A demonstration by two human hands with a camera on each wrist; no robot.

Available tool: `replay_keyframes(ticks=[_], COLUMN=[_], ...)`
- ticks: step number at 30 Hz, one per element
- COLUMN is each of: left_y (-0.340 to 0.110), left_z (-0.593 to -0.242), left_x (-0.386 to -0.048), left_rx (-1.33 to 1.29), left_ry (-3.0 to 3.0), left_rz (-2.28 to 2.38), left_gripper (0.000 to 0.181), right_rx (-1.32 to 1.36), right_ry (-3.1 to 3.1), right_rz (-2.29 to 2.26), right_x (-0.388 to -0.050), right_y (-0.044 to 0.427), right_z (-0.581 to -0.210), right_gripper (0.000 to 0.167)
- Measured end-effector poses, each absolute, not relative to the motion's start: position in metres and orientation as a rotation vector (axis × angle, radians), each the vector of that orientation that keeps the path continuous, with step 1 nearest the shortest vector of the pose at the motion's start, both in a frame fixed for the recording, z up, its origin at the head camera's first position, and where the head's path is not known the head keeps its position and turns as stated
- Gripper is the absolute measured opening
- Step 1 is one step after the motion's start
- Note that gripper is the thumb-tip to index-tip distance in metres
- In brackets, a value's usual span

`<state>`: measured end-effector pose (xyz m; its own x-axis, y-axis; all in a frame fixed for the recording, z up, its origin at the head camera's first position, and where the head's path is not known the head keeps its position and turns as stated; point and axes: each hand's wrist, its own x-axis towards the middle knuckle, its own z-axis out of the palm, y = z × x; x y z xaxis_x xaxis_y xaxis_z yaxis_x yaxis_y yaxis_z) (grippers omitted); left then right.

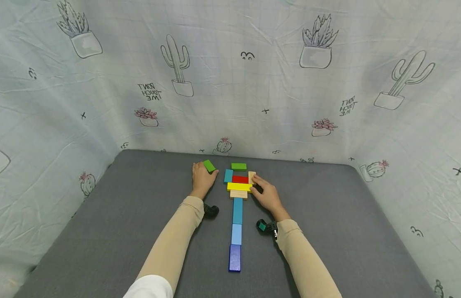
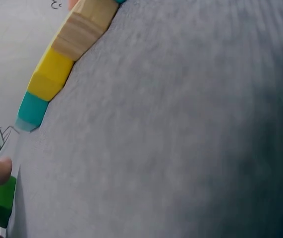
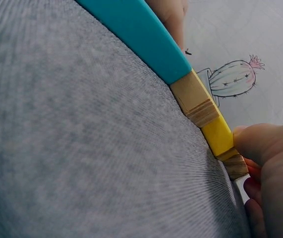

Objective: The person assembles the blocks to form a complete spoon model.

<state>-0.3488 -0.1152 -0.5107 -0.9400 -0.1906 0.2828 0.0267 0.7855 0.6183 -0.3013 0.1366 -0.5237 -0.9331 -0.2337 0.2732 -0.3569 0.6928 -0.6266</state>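
My left hand [image 1: 202, 180] grips a green block [image 1: 209, 166], tilted, at the far left of the layout. My right hand [image 1: 267, 196] touches the right side of the layout. Its thumb is at the right end of a yellow block [image 1: 238, 187] and its fingers are beside an upright wooden block [image 1: 251, 176]. Between that block and a teal block [image 1: 228, 176] lies a red block [image 1: 240, 179]. A second green block [image 1: 238, 166] lies beyond the red one. Under the yellow block sits another wooden block [image 1: 238, 194].
A column of a teal block [image 1: 237, 211], a light blue block [image 1: 236, 234] and a dark blue block [image 1: 235, 258] runs toward me on the grey table [image 1: 148, 194]. Behind the table hangs a white sheet [image 1: 230, 82] printed with cacti. Dark straps [image 1: 211, 211] sit at both wrists.
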Motion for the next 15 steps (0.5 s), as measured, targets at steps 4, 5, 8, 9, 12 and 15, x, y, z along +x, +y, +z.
replay_keyframes(ticks=[4, 5, 8, 9, 12, 15], left_y=[-0.1135, -0.1136, -0.1143, -0.1146, -0.1154, -0.1157], left_z=[-0.5108, -0.5108, -0.5102, -0.5100, -0.5096, -0.5092], left_x=[-0.3483, -0.3481, -0.3475, -0.3474, -0.3474, -0.3471], left_rx=[0.133, 0.134, 0.141, 0.141, 0.150, 0.170], left_ry=[-2.617, -2.615, -2.613, -2.615, -2.601, -2.584], left_rz=[-0.925, -0.928, -0.945, -0.948, -0.985, -1.032], left_gripper=[0.065, 0.063, 0.058, 0.057, 0.052, 0.048], right_rx=[0.478, 0.475, 0.463, 0.458, 0.447, 0.446], right_ry=[-2.733, -2.733, -2.738, -2.740, -2.746, -2.745], right_rz=[1.070, 1.070, 1.066, 1.065, 1.061, 1.060], right_x=[-0.3016, -0.3016, -0.3020, -0.3021, -0.3025, -0.3025], right_y=[0.1359, 0.1358, 0.1354, 0.1353, 0.1352, 0.1353], right_z=[-0.5245, -0.5245, -0.5249, -0.5252, -0.5257, -0.5260], right_gripper=[0.048, 0.048, 0.048, 0.048, 0.048, 0.048])
